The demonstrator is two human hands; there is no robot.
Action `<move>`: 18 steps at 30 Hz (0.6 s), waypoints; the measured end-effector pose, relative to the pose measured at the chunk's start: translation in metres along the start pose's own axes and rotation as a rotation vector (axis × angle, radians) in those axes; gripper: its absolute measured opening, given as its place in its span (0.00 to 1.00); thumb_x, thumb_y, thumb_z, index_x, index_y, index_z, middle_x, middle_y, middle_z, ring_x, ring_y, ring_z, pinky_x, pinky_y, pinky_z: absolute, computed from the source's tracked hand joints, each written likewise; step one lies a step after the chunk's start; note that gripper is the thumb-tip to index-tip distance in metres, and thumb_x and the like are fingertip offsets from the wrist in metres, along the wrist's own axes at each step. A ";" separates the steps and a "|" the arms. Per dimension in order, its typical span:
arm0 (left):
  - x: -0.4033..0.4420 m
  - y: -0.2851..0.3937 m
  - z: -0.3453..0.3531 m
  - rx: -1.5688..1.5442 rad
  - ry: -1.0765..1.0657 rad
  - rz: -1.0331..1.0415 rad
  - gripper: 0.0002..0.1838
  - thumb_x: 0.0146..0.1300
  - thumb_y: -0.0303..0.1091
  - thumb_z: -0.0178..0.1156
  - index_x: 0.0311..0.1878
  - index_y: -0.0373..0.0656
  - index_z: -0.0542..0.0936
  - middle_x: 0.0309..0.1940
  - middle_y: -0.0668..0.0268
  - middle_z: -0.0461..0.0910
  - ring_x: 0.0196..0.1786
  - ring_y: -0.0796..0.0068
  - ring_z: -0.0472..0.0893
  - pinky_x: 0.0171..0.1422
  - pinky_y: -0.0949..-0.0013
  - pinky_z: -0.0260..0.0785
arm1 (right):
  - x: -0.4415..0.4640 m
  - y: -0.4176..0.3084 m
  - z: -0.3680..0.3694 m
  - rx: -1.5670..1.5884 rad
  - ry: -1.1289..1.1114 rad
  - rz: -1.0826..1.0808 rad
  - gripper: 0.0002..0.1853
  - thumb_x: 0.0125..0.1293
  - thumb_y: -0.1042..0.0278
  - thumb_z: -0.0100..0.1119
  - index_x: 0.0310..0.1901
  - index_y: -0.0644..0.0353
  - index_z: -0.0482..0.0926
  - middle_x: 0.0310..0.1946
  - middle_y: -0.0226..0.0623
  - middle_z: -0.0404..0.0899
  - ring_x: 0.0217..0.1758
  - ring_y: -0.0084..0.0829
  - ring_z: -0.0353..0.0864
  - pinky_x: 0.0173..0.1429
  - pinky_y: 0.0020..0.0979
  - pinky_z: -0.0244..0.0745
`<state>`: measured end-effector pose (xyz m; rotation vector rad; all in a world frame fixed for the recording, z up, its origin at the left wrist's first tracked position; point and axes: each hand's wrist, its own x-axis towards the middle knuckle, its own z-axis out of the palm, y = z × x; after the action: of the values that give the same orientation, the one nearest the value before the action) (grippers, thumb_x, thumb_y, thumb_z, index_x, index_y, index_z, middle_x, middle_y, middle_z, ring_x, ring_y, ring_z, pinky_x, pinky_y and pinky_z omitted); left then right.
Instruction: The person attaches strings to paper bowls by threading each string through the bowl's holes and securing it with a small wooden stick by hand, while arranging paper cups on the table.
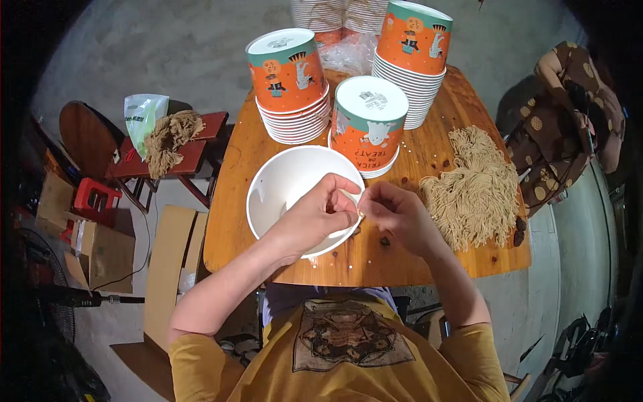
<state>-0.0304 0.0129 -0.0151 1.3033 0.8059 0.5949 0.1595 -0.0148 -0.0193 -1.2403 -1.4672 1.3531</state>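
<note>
A white paper bucket (pixel 276 175) stands open side up at the table's near edge, and its pale inside shows. My left hand (pixel 320 211) reaches over it, with its fingers curled around the right part of the rim. Close beside it, my right hand (pixel 402 216) is closed in a pinch at the outside of that rim. Whatever its fingertips hold is too small to make out. To the right lies a heap of tan cords (pixel 472 194). Just behind the bucket stands an upside-down orange and green printed bucket (pixel 365 137), nested over others.
Taller stacks of upside-down buckets, a left stack (pixel 288 87) and a right stack (pixel 412 63), stand farther back on the wooden table (pixel 228 231). Clear plastic wrap (pixel 348 55) lies between them. At left, a red bench (pixel 207 127) bears more cord (pixel 171 137). A person (pixel 569 120) sits at right.
</note>
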 end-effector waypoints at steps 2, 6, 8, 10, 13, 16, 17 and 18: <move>0.000 0.000 0.001 0.030 0.001 0.008 0.18 0.61 0.21 0.55 0.54 0.40 0.67 0.38 0.68 0.73 0.43 0.82 0.73 0.49 0.76 0.68 | 0.001 0.000 -0.001 -0.007 -0.039 0.005 0.08 0.67 0.67 0.55 0.38 0.64 0.75 0.29 0.25 0.75 0.31 0.15 0.71 0.37 0.23 0.70; 0.002 -0.001 0.002 0.099 0.014 -0.002 0.17 0.60 0.22 0.54 0.53 0.40 0.66 0.38 0.68 0.73 0.40 0.81 0.73 0.47 0.76 0.69 | -0.001 -0.005 -0.001 0.077 -0.059 0.077 0.09 0.68 0.65 0.54 0.38 0.63 0.75 0.29 0.25 0.74 0.31 0.14 0.70 0.37 0.22 0.69; 0.001 -0.003 0.003 0.124 0.023 0.002 0.17 0.60 0.23 0.53 0.52 0.40 0.67 0.38 0.68 0.73 0.39 0.81 0.73 0.47 0.76 0.69 | -0.001 -0.003 -0.002 0.038 -0.054 0.050 0.09 0.67 0.64 0.54 0.38 0.62 0.75 0.28 0.23 0.73 0.31 0.15 0.70 0.36 0.22 0.69; 0.002 -0.006 0.005 0.251 0.112 0.127 0.09 0.63 0.27 0.52 0.46 0.38 0.71 0.34 0.68 0.73 0.37 0.81 0.72 0.44 0.75 0.67 | -0.001 -0.001 -0.003 -0.012 -0.036 0.035 0.09 0.67 0.63 0.55 0.38 0.61 0.75 0.27 0.23 0.72 0.31 0.14 0.70 0.36 0.22 0.68; -0.004 0.003 0.007 0.352 0.109 0.058 0.07 0.64 0.28 0.51 0.43 0.37 0.72 0.32 0.67 0.73 0.35 0.80 0.72 0.43 0.73 0.67 | 0.000 0.005 -0.004 -0.034 -0.019 0.044 0.09 0.66 0.63 0.56 0.38 0.60 0.75 0.26 0.22 0.72 0.30 0.14 0.68 0.34 0.21 0.66; -0.003 0.000 0.004 0.446 0.109 0.142 0.06 0.63 0.28 0.51 0.41 0.37 0.73 0.31 0.66 0.74 0.34 0.78 0.72 0.42 0.72 0.66 | -0.005 0.000 -0.002 0.028 -0.004 0.090 0.08 0.66 0.63 0.56 0.38 0.60 0.75 0.26 0.21 0.71 0.29 0.13 0.67 0.33 0.20 0.64; -0.004 0.000 0.004 0.446 0.107 0.143 0.06 0.63 0.28 0.51 0.41 0.37 0.73 0.31 0.66 0.74 0.34 0.78 0.72 0.42 0.72 0.66 | -0.008 -0.002 -0.001 0.061 0.011 0.111 0.08 0.65 0.63 0.56 0.38 0.59 0.75 0.26 0.21 0.71 0.28 0.13 0.66 0.33 0.20 0.63; -0.004 0.001 0.005 0.459 0.107 0.129 0.05 0.63 0.27 0.51 0.41 0.39 0.73 0.31 0.69 0.73 0.35 0.81 0.70 0.44 0.74 0.65 | -0.009 0.000 -0.001 0.061 0.014 0.112 0.08 0.65 0.63 0.56 0.38 0.59 0.75 0.26 0.21 0.71 0.28 0.13 0.66 0.33 0.20 0.63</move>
<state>-0.0292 0.0068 -0.0130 1.7635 0.9894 0.6064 0.1628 -0.0228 -0.0182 -1.3062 -1.3550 1.4491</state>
